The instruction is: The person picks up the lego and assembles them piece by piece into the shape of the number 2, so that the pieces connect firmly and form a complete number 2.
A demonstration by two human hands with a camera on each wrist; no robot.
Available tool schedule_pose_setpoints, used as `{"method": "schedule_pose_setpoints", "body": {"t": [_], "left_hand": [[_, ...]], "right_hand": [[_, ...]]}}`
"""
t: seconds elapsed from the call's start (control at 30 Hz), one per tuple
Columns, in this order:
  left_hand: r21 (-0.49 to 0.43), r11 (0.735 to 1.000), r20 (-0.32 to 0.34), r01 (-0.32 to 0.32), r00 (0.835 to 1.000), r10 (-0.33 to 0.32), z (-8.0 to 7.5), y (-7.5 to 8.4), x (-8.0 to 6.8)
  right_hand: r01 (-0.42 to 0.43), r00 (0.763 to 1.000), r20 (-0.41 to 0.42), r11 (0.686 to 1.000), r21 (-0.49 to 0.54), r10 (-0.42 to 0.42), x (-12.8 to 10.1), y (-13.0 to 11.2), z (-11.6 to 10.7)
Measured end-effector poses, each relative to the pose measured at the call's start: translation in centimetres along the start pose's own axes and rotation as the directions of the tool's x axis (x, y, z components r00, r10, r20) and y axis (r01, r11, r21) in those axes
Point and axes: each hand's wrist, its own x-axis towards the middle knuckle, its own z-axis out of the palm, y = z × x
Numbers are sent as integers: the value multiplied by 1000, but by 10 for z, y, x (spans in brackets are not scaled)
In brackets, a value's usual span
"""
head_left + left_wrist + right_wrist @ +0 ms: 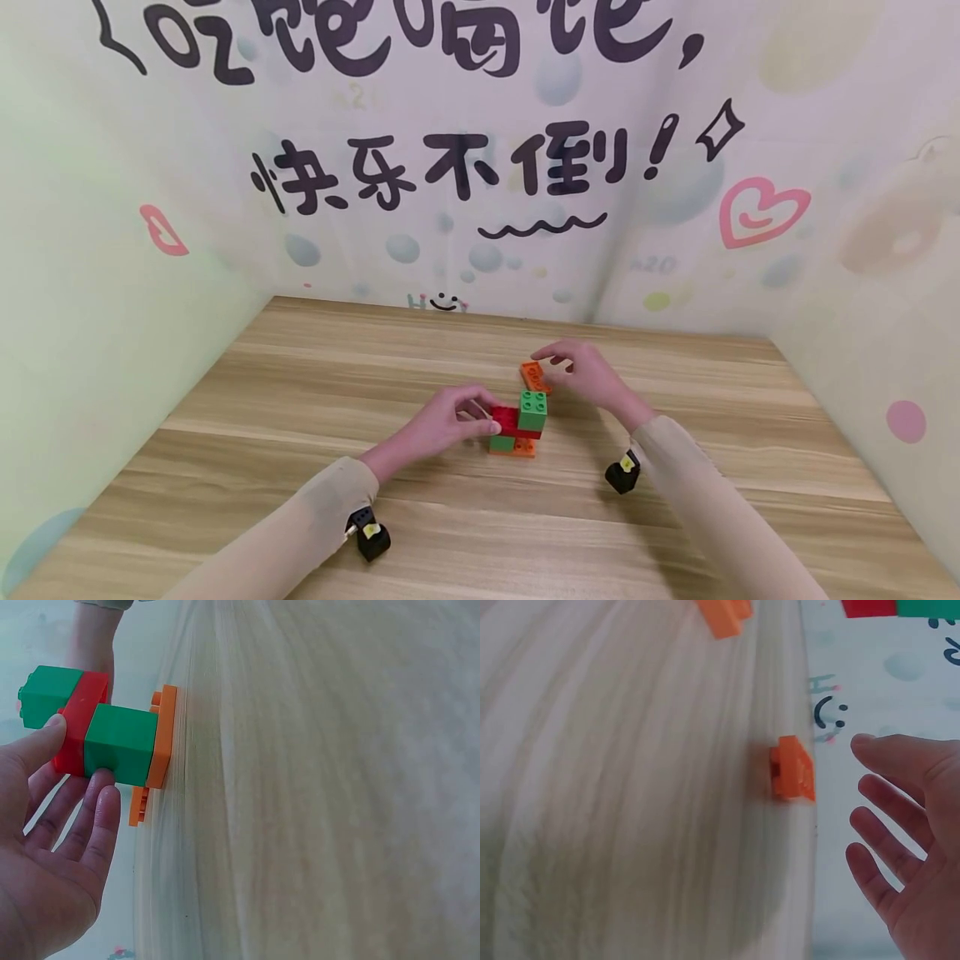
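A small stack of toy building bricks stands on the table. It has an orange base plate (525, 450), a lower green brick (122, 742), a red brick (506, 418) across that and an upper green brick (532, 408). My left hand (441, 423) pinches the stack from the left, thumb on the red brick and fingertips at the lower green brick. My right hand (588, 375) hovers with fingers apart, holding nothing, beside and above a loose orange plate (535, 377). That plate lies behind the stack with its hollow underside up, studs toward the table (793, 771).
The wood-grain table (247, 400) meets a printed backdrop (450, 250) at its far edge. Pale panels stand at the left and right. Black cameras (371, 537) hang from both sleeves, low over the tabletop.
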Motion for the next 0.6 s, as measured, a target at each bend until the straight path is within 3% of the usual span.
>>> {"method": "schedule_pose_setpoints", "body": {"t": [0.27,0.6], "left_hand": [[0,1000,3,-5,1000,5,0,0,0],[0,1000,-3,0,1000,0,1,-2,1]], "right_hand": [[-17,994,112,999,-42,22,-3,7,5],[11,994,107,998,-61,-5,-11,17,4]]}}
